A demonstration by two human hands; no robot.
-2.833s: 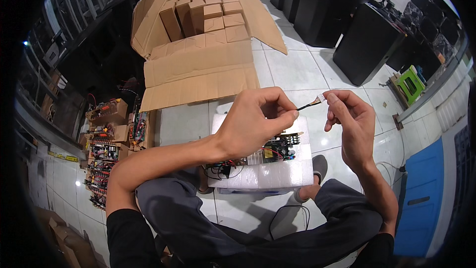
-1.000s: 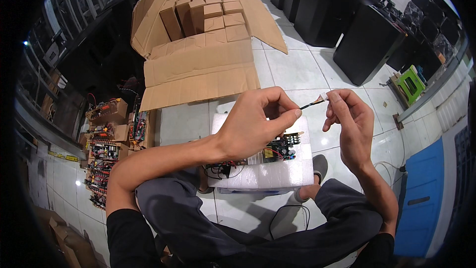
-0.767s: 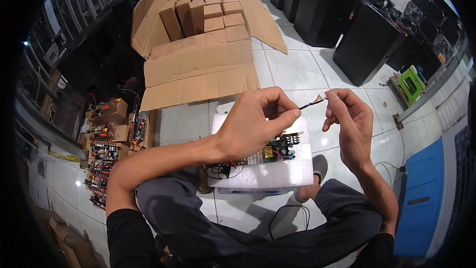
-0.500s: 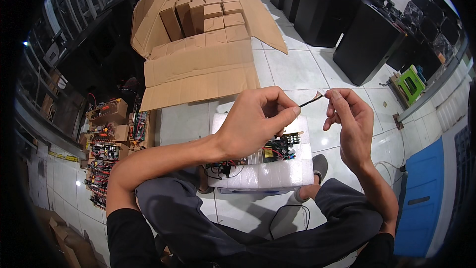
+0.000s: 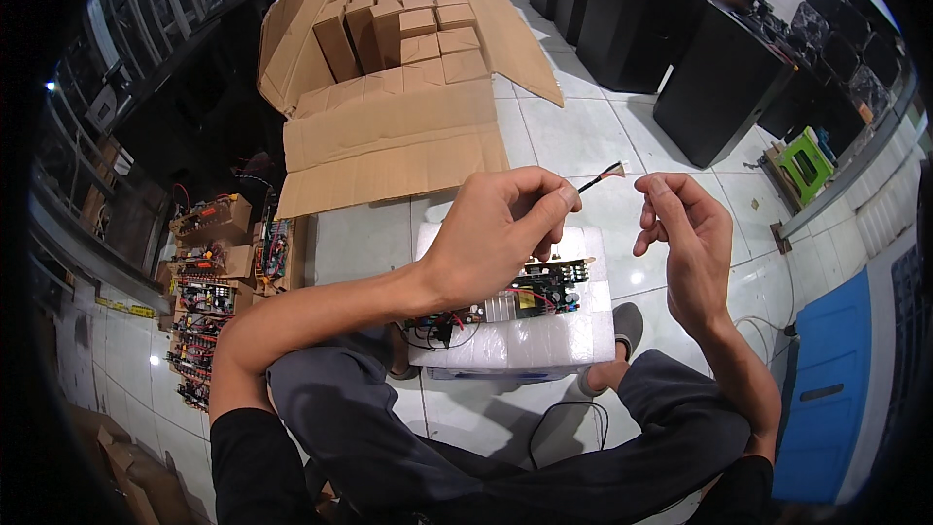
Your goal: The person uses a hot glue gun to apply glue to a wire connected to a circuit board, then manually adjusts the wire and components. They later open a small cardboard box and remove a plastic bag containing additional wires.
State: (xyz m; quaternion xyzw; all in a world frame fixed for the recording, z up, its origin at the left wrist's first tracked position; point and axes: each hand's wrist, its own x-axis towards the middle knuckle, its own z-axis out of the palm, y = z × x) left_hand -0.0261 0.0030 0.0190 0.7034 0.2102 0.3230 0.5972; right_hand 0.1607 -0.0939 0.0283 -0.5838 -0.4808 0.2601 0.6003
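Observation:
Between the thumb and forefinger of my left hand is a thin black cable. Its end splits into short, fine wires and points up toward the right. My right hand is raised just beyond that end, a small gap from it. Its thumb and forefinger are pinched together, and I cannot make out anything in them. Below my left hand, a green circuit board with capacitors, a yellow-wrapped part and loose wires lies on a white foam block. My left hand and wrist cover part of the board.
A large open carton packed with small brown boxes stands ahead. Several circuit boards are stacked at the left. A blue plastic panel and a green stool are on the right. Black cabinets line the far right.
The cable end has come away from my right fingertips and now tilts more upward. My left hand has shifted slightly left; my right hand has stayed in place.

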